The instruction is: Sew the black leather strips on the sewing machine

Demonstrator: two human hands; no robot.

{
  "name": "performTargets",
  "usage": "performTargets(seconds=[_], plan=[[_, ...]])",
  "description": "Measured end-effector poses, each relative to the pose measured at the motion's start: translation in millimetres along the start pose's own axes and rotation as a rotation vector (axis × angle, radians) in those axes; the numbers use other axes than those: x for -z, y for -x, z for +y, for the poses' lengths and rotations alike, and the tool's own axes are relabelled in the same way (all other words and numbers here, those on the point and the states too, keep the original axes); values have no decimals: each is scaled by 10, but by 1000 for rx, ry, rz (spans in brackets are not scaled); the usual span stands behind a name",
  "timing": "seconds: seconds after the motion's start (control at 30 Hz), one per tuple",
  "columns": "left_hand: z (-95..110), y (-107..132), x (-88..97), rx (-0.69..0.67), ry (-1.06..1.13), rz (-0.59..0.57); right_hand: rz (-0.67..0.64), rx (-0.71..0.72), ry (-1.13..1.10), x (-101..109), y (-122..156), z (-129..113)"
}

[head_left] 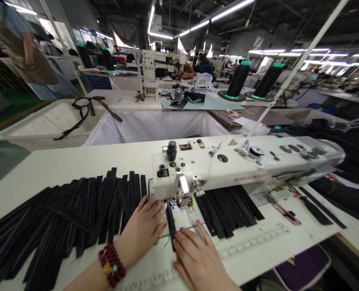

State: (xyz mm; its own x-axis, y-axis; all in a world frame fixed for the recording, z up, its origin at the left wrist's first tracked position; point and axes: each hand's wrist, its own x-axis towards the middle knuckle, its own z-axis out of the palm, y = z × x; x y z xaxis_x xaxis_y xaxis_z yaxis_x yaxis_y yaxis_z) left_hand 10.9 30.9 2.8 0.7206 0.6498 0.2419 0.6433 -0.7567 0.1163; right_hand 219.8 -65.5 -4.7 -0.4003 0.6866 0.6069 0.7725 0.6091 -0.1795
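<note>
A black strip (171, 226) lies lengthwise under the presser foot area of the white sewing machine (210, 165). My left hand (147, 224) rests flat on the bed left of the strip, fingers stretched toward the needle area, thumb close to the strip's edge. On the strip's right side, my right hand (196, 256) lies with fingers extended, its fingertips touching the near end of the strip. Neither hand is wrapped around anything. The needle itself is hidden behind the machine's head. A dark red bead bracelet (112, 264) circles my left wrist.
A heap of black strips (85, 210) covers the table's left side; another row of strips (228, 210) lies under the machine arm. Pink-handled snips (284, 210) sit at right. Two thread cones (238, 81) stand behind. A person in an apron (30, 52) is at far left.
</note>
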Motion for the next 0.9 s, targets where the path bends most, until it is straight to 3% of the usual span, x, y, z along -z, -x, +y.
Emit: performTargets(seconds=[0.27,0.43,0.9], plan=[[-36,-12,-27,3,20,-2,-79,-42,1,-97,-118,82],[-53,-11,-50,19,37,-20,-119,21,78,-161,-171,180],[-55,-31,-15,46,85,-55,-140,0,237,-303,-406,237]])
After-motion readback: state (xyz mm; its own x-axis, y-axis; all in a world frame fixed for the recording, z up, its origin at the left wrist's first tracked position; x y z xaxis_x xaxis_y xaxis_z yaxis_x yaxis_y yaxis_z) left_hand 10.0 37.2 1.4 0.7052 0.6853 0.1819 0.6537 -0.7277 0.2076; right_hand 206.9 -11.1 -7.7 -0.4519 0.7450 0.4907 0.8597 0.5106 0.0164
